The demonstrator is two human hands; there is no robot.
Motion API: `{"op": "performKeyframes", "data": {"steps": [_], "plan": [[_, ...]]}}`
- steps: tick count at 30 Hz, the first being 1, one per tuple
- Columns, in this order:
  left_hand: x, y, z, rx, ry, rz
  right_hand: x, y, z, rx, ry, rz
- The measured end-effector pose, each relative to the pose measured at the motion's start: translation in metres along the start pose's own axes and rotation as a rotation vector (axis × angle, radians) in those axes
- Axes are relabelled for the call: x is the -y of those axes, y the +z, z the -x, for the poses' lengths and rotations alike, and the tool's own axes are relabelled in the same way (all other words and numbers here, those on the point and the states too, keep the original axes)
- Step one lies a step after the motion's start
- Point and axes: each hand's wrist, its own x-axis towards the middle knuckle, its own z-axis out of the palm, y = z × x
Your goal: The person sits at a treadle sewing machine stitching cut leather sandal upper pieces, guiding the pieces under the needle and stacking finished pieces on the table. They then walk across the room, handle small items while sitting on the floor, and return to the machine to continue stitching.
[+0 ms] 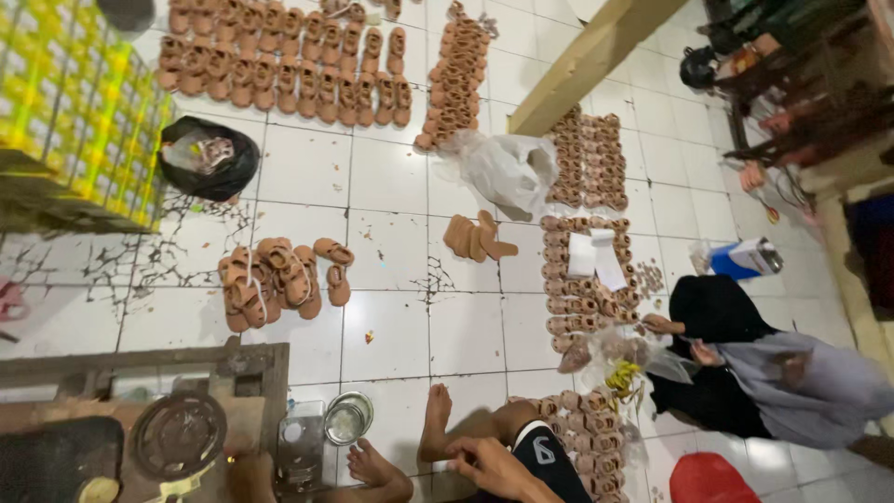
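My right hand [492, 464] rests on my bent knee beside black shorts [551, 458], with its fingers apart and nothing in it. My left hand [250, 477] shows only partly at the bottom edge, next to a wooden bench [244, 365] that carries a round metal wheel [177, 434]; its grip is hidden. My bare feet [434, 417] lie on the white tiled floor. A loose heap of tan sandals [279, 278] lies ahead of me on the left, and a small stack [477, 238] lies further out.
Rows of tan sandals [279, 65] cover the far floor and the right side [585, 279]. A seated person [745, 368] touches the right rows. Also here are a black bag [209, 158], a white bag [507, 169], a metal bowl [348, 417], yellow crates [74, 112] and a wooden beam [587, 61].
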Motion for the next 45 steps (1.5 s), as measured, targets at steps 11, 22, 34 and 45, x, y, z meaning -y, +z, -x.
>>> {"op": "performKeyframes", "data": {"steps": [11, 22, 34, 45], "plan": [[-0.098, -0.042, 0.227, 0.911, 0.401, 0.649, 0.048, -0.056, 0.039, -0.271, -0.079, -0.232], [-0.206, -0.09, 0.349, 1.566, 0.395, 0.449, 0.117, -0.2, 0.062, -0.577, -0.132, -1.234], [-0.455, -0.121, 0.402, 1.397, 0.888, 0.633, 0.099, -0.432, 0.0, -0.551, -0.31, -1.255], [-0.591, -0.22, 0.437, 1.168, 0.923, 0.774, 0.15, -0.567, -0.073, -0.583, -0.403, -0.837]]}}
